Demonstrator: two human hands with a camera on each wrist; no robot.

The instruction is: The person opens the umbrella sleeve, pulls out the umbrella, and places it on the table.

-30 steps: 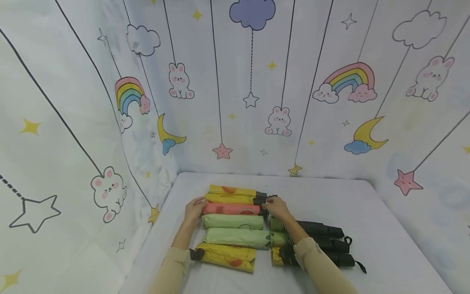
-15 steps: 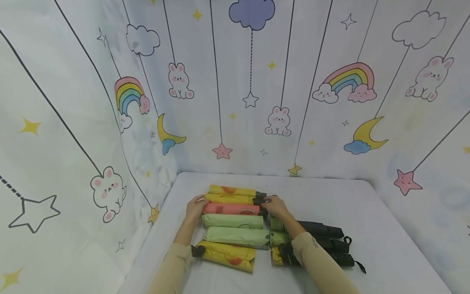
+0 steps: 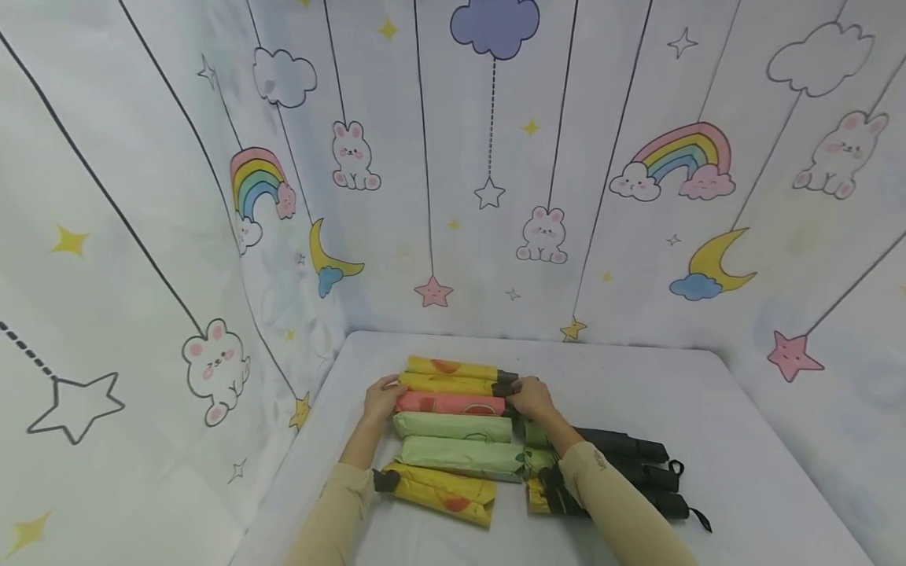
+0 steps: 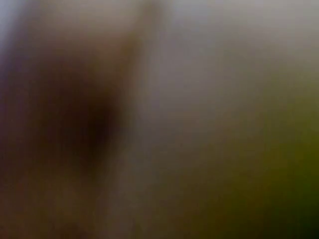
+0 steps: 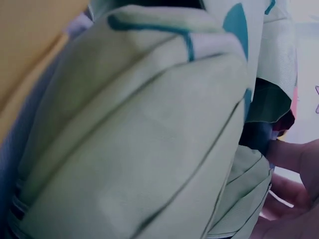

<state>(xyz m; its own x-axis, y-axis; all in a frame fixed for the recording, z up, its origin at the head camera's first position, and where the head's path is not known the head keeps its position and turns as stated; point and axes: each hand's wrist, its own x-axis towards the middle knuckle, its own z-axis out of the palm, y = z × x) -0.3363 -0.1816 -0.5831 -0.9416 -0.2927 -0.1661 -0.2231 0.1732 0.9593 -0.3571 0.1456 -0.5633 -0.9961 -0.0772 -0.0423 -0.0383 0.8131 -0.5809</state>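
In the head view my left hand (image 3: 382, 397) holds the left end of a red folded umbrella (image 3: 450, 403), thumb at its upper corner and fingers reaching towards the yellow umbrella (image 3: 444, 384) behind it. My right hand (image 3: 532, 398) has its fingers round the red umbrella's dark handle end, covering most of it. The right wrist view shows that thumb and bent fingers (image 5: 285, 191) beyond a large pale green umbrella (image 5: 149, 129). The left wrist view is blurred.
Behind lies another yellow umbrella (image 3: 453, 367). In front are two pale green ones (image 3: 453, 427) and a yellow one (image 3: 442, 494) with a black end. Several black-ended umbrellas (image 3: 637, 476) lie right, partly under my right forearm. A patterned curtain (image 3: 467, 259) rises behind the white table (image 3: 623, 377).
The right hand has shifted slightly left and closer to the umbrella's end. The left hand stays at the other end. The whole head view has shifted slightly.
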